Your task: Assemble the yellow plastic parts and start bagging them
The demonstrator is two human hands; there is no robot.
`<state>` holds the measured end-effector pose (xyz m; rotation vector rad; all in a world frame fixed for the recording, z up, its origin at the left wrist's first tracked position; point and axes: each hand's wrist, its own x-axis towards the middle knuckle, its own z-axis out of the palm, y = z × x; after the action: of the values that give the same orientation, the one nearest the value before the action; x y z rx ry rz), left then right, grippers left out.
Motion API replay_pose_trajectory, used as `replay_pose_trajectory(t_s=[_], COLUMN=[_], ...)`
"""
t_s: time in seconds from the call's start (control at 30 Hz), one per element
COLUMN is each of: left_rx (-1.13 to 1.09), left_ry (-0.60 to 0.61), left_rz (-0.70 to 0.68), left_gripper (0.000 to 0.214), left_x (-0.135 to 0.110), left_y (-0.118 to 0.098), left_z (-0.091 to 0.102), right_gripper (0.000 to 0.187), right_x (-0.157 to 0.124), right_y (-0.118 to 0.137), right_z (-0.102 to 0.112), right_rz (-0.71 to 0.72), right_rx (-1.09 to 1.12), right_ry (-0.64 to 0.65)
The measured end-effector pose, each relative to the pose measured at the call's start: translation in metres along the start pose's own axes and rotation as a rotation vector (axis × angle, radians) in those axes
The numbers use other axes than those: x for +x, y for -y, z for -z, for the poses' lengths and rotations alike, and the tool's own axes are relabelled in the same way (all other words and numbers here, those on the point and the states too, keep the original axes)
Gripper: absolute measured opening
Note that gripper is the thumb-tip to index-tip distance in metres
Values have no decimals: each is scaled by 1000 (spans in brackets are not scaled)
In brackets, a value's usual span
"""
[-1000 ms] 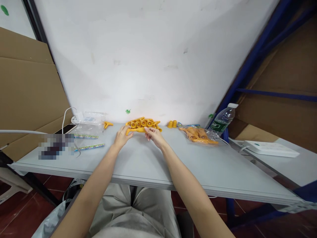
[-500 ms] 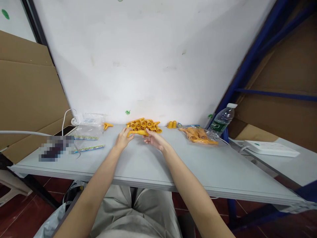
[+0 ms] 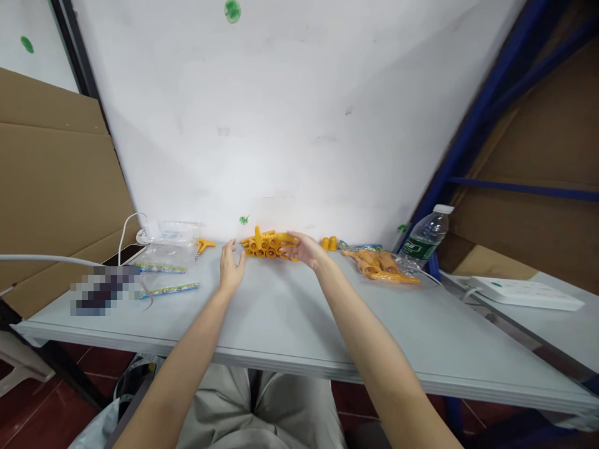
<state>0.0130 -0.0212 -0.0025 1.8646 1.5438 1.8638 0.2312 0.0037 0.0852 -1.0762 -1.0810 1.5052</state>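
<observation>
My right hand grips one end of a yellow plastic piece with a T-shaped end, which lies over the top of a pile. That pile of yellow hollow plastic parts shows several round open ends facing me; my right fingers partly cover its right side. Left of the pile, my left hand is open and holds nothing, its fingers raised and apart. A loose yellow branched piece lies further left, by the clear plastic bags.
Clear bags and two patterned strips lie left. Right of the pile are small yellow caps, a bag of yellow parts and a water bottle. A white wall backs the table.
My left hand has let go of the yellow piece and drawn back slightly left. My right hand has brought the piece up onto the pile. The view has tilted a little.
</observation>
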Motion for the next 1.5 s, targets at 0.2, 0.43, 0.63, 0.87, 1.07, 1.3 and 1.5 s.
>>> replay_pose_trajectory(t_s=[0.2, 0.43, 0.63, 0.87, 1.07, 1.3, 1.5], left_rx=[-4, -20, -23, -21, -13, -16, -25], left_ry=[8, 24, 44, 79, 113, 180, 233], left_rz=[40, 31, 38, 66, 71, 23, -33], left_gripper=[36, 36, 37, 40, 38, 29, 27], left_x=[-4, -7, -7, -8, -8, -10, -15], left_y=[3, 6, 7, 4, 2, -2, -11], left_z=[-5, -9, -10, -10, -10, -11, -12], right_gripper=[30, 42, 47, 62, 63, 54, 63], right_x=[34, 59, 63, 68, 69, 80, 93], right_y=[6, -54, -71, -55, -35, -27, -35], right_z=[14, 42, 51, 76, 103, 141, 143], right_rz=[497, 579, 478, 298, 329, 229, 147], right_rx=[-277, -864, -1037, -1241, -1119, -1313, -1475], right_ry=[-370, -662, -623, -323, -263, -474, -503])
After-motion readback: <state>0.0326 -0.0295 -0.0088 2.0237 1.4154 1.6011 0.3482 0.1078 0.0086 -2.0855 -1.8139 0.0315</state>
